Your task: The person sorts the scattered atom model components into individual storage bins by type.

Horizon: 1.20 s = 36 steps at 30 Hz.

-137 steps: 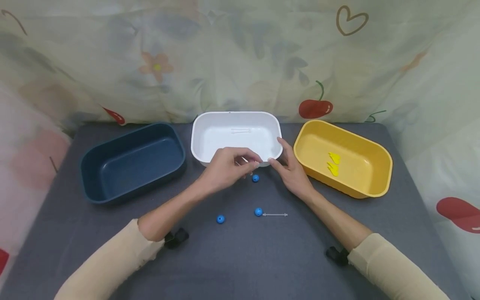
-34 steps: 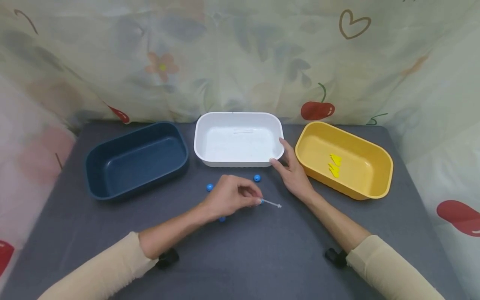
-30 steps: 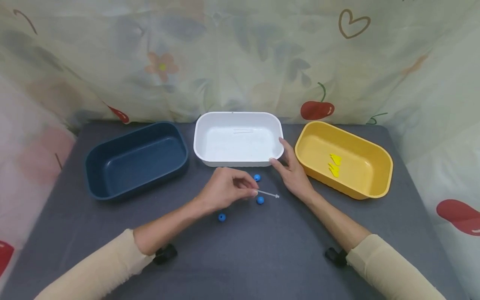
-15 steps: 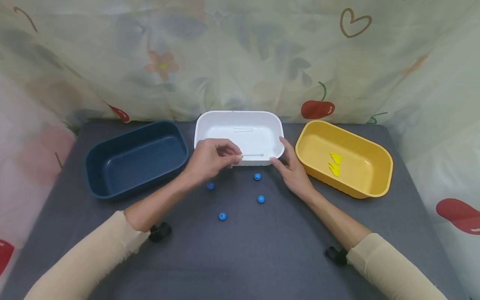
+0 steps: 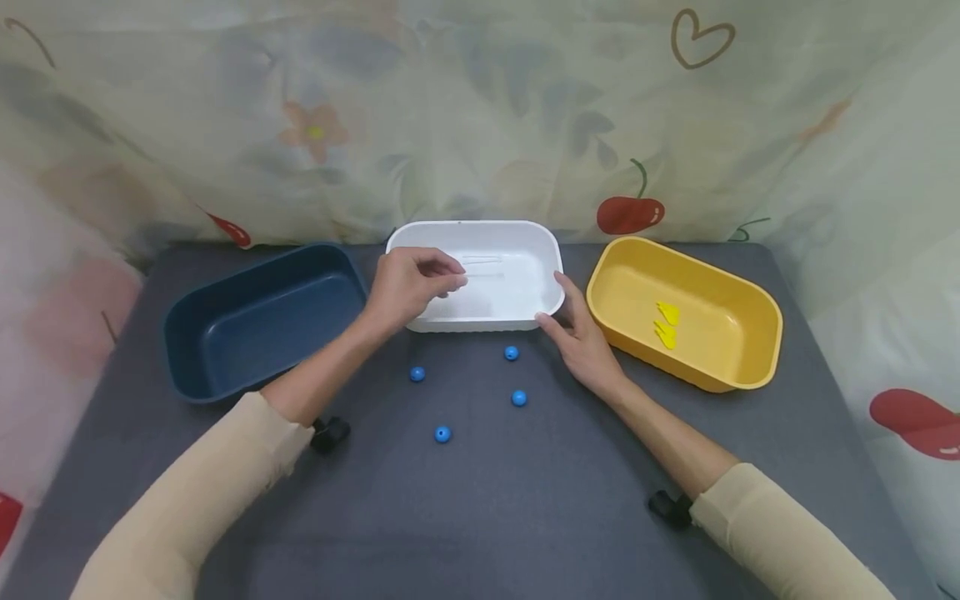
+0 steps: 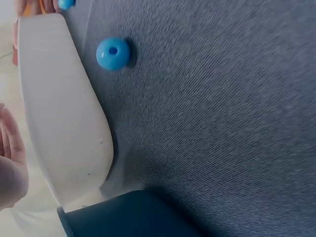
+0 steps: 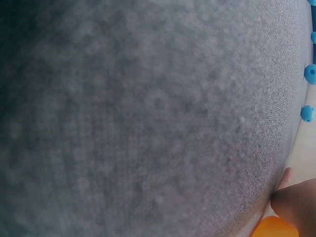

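Observation:
My left hand (image 5: 411, 282) is over the left part of the white bin (image 5: 480, 325), thumb and index finger pinching one end of a thin, clear plastic rod (image 5: 486, 275). The rod points right, over the bin floor. More thin rods (image 5: 483, 260) lie inside, farther back. My right hand (image 5: 581, 337) holds the bin's front right corner, thumb at the front rim and fingers along the right end. Several blue beads with holes are spread on the table in front, among them one near the bin (image 5: 512, 353) and one closer to me (image 5: 443, 434).
A dark blue bin (image 5: 262, 333) stands at the left, its right end behind the left forearm. To the right, a yellow bin (image 5: 690, 375) holds small flat yellow pieces (image 5: 666, 325). A patterned curtain (image 5: 480, 108) hangs behind the grey table (image 5: 480, 525).
A bead now lies left of the others. My left hand picked up the rod from the table and carried it back over the white bin. The right hand stayed at the bin's corner.

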Tool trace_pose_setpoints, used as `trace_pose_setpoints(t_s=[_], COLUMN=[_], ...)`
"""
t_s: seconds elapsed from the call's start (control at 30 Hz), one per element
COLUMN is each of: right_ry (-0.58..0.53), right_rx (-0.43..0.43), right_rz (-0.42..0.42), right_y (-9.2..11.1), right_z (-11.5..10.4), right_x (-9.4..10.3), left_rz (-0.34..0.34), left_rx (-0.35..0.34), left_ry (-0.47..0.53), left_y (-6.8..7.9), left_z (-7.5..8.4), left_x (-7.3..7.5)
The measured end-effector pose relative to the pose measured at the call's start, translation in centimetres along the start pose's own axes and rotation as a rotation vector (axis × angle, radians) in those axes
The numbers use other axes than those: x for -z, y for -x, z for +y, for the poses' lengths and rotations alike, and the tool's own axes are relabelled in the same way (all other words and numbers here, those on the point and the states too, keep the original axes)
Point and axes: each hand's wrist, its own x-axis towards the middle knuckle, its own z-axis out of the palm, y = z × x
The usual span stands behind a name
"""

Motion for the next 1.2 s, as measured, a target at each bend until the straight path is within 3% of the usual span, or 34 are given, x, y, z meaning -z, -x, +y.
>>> trace_pose_setpoints(t_s=[0.3,0.53,0.73,0.87,1.07,1.2], right_ry=[-0.014,-0.027,-0.012,-0.01,-0.016,-0.015], right_rx=[0.012,0.024,0.019,0.021,0.013,0.018], right_rz=[0.005,-0.003,-0.007,-0.001,-0.002,-0.006], right_y=[0.0,0.0,0.0,0.0,-0.1,-0.1], right_z=[-0.3,-0.3,-0.1,0.0,0.0,0.0], right_x=[0.0,-0.1,-0.1,0.0,0.0,0.0], left_rz=[-0.017,-0.03,-0.037,-0.035,-0.068,-0.09], left_rx=[0.116,0.142,0.156,0.174,0.247,0.256], left_ry=[-0.023,-0.041,-0.136,-0.197,-0.228,-0.235], left_y=[-1.8,-3.0,-3.6,-4.2,-4.9,-5.2], left_z=[-0.7,-1.6,-2.3,-2.4,-2.3,-2.4], left_x=[-0.6,-1.1,-1.8,-2.3,-3.0,-3.2])
